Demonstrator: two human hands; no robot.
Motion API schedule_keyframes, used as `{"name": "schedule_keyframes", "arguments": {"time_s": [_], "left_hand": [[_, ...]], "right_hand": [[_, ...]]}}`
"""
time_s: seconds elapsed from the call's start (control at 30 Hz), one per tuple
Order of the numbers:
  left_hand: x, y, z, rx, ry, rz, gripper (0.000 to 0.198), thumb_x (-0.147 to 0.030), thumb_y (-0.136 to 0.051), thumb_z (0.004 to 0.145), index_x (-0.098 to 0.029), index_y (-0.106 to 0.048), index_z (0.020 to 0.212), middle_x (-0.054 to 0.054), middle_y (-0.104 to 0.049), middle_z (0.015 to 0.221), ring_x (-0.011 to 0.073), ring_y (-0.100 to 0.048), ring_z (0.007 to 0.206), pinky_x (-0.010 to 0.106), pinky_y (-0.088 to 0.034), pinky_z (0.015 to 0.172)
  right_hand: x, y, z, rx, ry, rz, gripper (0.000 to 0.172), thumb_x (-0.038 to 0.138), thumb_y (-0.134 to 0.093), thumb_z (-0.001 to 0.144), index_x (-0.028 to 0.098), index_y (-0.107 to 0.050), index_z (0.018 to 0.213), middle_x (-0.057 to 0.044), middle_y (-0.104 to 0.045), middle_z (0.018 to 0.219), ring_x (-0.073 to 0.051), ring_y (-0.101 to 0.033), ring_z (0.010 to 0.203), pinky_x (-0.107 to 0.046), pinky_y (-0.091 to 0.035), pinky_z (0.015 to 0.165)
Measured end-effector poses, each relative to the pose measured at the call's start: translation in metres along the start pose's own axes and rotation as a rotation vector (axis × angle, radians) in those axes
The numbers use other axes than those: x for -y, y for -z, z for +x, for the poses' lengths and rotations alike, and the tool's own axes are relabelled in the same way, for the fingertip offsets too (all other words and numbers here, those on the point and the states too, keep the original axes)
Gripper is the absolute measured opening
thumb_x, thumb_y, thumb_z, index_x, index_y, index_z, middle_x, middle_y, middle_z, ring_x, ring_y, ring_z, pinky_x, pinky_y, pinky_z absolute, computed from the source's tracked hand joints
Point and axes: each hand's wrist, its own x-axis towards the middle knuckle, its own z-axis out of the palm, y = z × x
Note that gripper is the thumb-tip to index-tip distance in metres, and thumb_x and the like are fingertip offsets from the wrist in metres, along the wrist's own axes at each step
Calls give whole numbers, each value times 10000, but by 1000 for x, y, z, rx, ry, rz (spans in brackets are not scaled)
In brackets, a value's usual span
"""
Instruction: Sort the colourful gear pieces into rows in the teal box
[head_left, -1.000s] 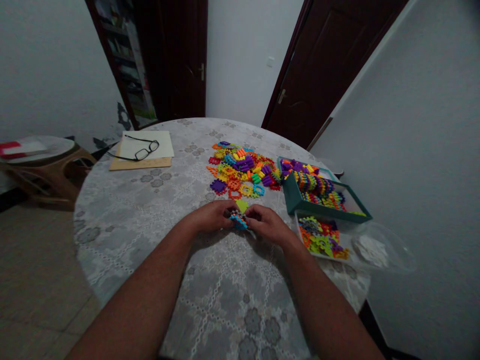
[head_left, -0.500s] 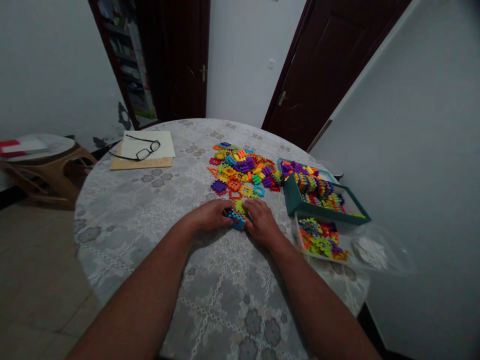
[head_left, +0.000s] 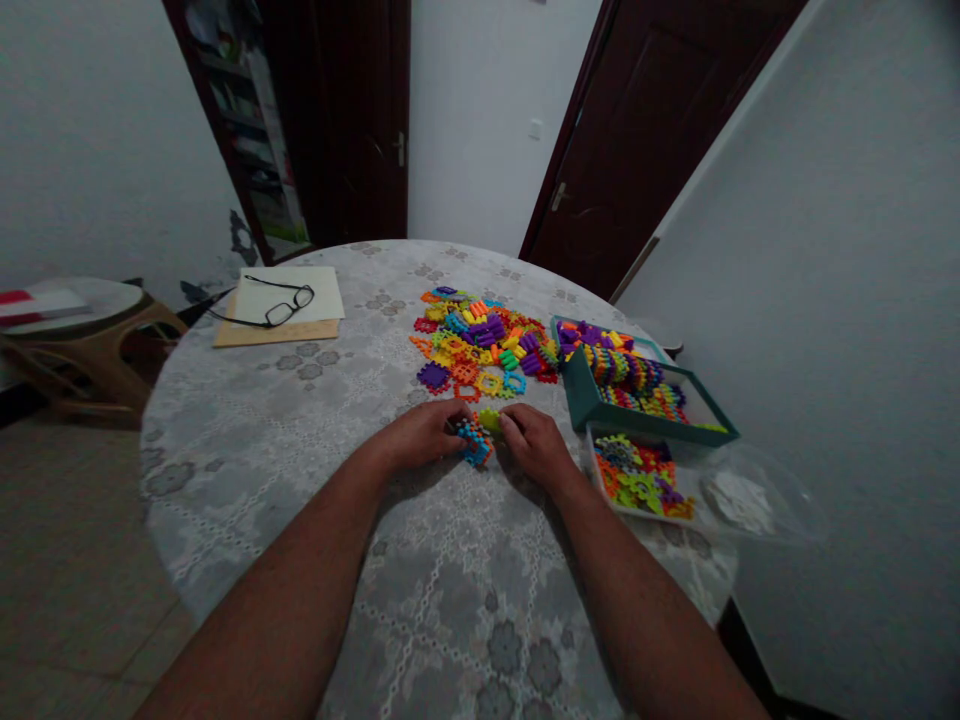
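Observation:
My left hand (head_left: 424,435) is closed around a small assembly of interlocking toy pieces (head_left: 474,443), mostly blue with some orange. With thumb and fingers, my right hand (head_left: 538,445) pinches a yellow-green interlocking piece (head_left: 490,419) at the assembly's upper right side. Whether that piece is joined to the assembly or only touching it, I cannot tell. Just beyond my hands lies a heap of loose plastic pieces (head_left: 480,345) in many colours. A flat purple piece (head_left: 433,376) and a blue ring-shaped piece (head_left: 514,383) sit at its near edge.
On the right, a green box (head_left: 589,400) holds rows of pieces, with a clear plastic tub (head_left: 600,480) of more pieces before it. A clear lid (head_left: 795,505) holds white bits. Glasses (head_left: 279,313) rest on papers (head_left: 322,290) at the left of the round table (head_left: 262,440).
My right hand has shifted slightly right and its fingers have drawn back, showing more of the yellow-green piece. My left hand keeps hold of the assembly. The view has moved a little.

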Motion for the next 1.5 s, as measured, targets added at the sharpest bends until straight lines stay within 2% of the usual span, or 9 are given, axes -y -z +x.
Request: {"name": "schedule_keyframes", "arguments": {"time_s": [0.17, 0.5, 0.6, 0.67, 0.83, 0.97, 1.17, 1.37, 1.5], "left_hand": [[7, 0, 1, -50, -38, 87, 385, -191, -779, 790, -235, -739, 1170, 42, -768, 974, 238, -666, 888, 339, -477, 814], [8, 5, -1, 72, -73, 100, 232, -251, -828, 806, -209, -797, 1032, 62, -777, 963, 231, -654, 868, 331, -462, 793], [5, 7, -4, 109, -29, 70, 256, -213, -822, 789, -214, -789, 1043, 27, -757, 883, 209, -635, 805, 319, -453, 766], [4, 7, -4, 127, -18, 51, 275, -193, -823, 772, -216, -784, 1042, 14, -753, 871, 198, -630, 783, 314, -450, 755], [6, 6, -4, 163, -51, 27, 236, -222, -810, 789, -207, -771, 1021, 20, -767, 917, 192, -651, 818, 310, -461, 767], [9, 6, -3, 172, -81, -11, 232, -249, -813, 806, -199, -763, 1028, 34, -775, 935, 203, -666, 844, 328, -483, 793], [8, 4, -1, 171, -114, -120, 246, -230, -809, 801, -202, -761, 1041, 50, -790, 979, 222, -700, 898, 360, -510, 856], [6, 5, 1, 128, -70, -118, 245, -312, -821, 820, -198, -752, 1026, 36, -736, 874, 215, -644, 807, 355, -469, 764], [6, 6, 4, 85, -33, -47, 231, -369, -785, 857, -199, -727, 1002, 22, -693, 817, 209, -596, 746, 348, -421, 696]], "right_hand": [[15, -3, -4, 45, 42, 171, 219, 364, -614, 1060, 222, -766, 991, -49, -795, 956, -206, -724, 901, -318, -523, 864], [20, -2, -7, 153, 54, 308, 244, 339, -587, 1068, 224, -801, 1047, -40, -795, 962, -207, -729, 908, -322, -547, 867], [11, -7, -3, 12, 16, 200, 264, 222, -553, 1040, 226, -805, 1120, -76, -808, 1079, -237, -739, 1043, -374, -567, 987], [5, -11, -1, -47, 80, 108, 336, 144, -570, 1001, 229, -796, 1234, -110, -795, 1228, -260, -708, 1196, -429, -536, 1109], [-4, -18, -2, 78, 241, -41, 295, 231, -670, 1064, 251, -779, 1337, -131, -725, 1443, -295, -588, 1424, -512, -425, 1250], [-5, -18, -2, 142, 239, -16, 247, 276, -704, 1083, 246, -778, 1318, -111, -782, 1321, -283, -671, 1288, -475, -476, 1163], [-8, -14, 1, 101, 261, 107, 234, 199, -732, 1050, 247, -779, 1274, -78, -810, 1208, -239, -723, 1132, -388, -519, 1049], [-5, -8, 2, 90, 124, -199, 172, 195, -634, 1091, 213, -789, 1165, -102, -764, 1114, -256, -668, 1103, -377, -506, 1022], [9, 4, 1, 70, -59, -375, 161, 233, -619, 1100, 210, -765, 1162, -124, -705, 1235, -257, -640, 1154, -345, -510, 984]]}}
